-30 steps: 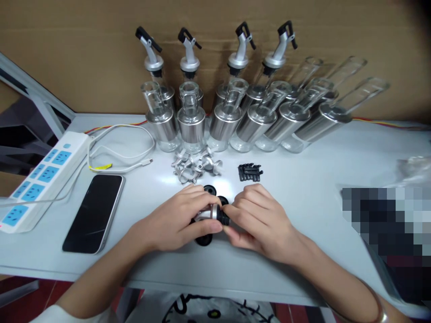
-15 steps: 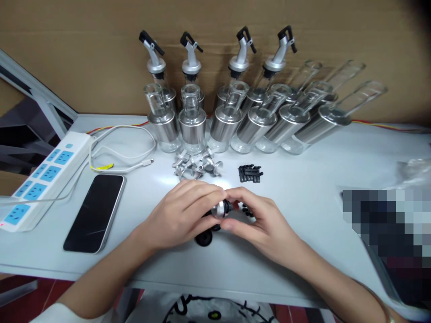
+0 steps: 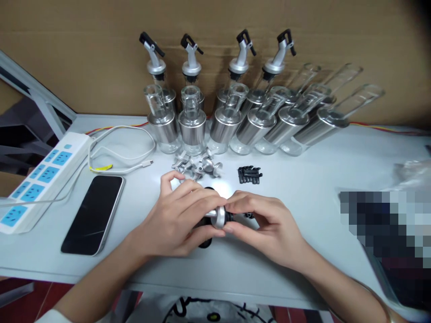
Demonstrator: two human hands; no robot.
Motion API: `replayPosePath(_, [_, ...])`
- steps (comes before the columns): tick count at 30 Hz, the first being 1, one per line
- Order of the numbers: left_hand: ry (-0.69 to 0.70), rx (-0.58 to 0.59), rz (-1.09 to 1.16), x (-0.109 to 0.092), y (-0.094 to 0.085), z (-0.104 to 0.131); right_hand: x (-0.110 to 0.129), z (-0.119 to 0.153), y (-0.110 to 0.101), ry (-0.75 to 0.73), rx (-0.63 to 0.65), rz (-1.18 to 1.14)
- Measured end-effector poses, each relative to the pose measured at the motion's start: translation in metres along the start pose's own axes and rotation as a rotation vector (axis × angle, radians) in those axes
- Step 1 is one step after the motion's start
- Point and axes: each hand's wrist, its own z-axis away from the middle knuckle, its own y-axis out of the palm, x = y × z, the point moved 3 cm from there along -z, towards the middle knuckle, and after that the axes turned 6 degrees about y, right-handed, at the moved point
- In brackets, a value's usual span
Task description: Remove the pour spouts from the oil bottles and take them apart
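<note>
A silver pourer spout [image 3: 219, 218] with a black ribbed stopper [image 3: 230, 216] is held between both hands above the table. My left hand [image 3: 180, 215] is closed around the spout side, its little finger bent up and away. The fingers and thumb of my right hand [image 3: 269, 224] pinch the stopper end. Black round parts [image 3: 206, 243] lie partly hidden beneath my left hand. Just beyond the hands are a pile of silver spout pieces [image 3: 198, 165] and a small group of black levers [image 3: 249, 175]. More small black pieces [image 3: 249, 215] show behind my right hand.
Several glass bottles with steel sleeves [image 3: 192, 130] line the back, some fitted with pourers [image 3: 191, 58]. A power strip [image 3: 40, 184], a white cable [image 3: 134, 168] and a phone [image 3: 93, 215] occupy the left. Clear plastic [image 3: 415, 172] and a blurred-out dark object [image 3: 397, 260] lie right.
Both hands have shifted slightly toward me, and the pourer has turned so more of its silver collar shows. My left little finger has lifted away from the others.
</note>
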Motion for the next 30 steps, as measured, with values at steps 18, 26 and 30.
replayPosePath(18, [-0.082,0.014,0.093,0.002,-0.001,0.005,0.02,0.003,-0.002,-0.456,-0.057,0.525])
replayPosePath(26, [-0.114,0.033,0.172,0.0,-0.003,0.002,0.032,0.002,0.0,-0.46,-0.128,0.643])
replayPosePath(30, [-0.139,0.055,0.271,0.003,-0.004,0.001,0.032,0.007,0.005,-0.493,-0.156,0.67])
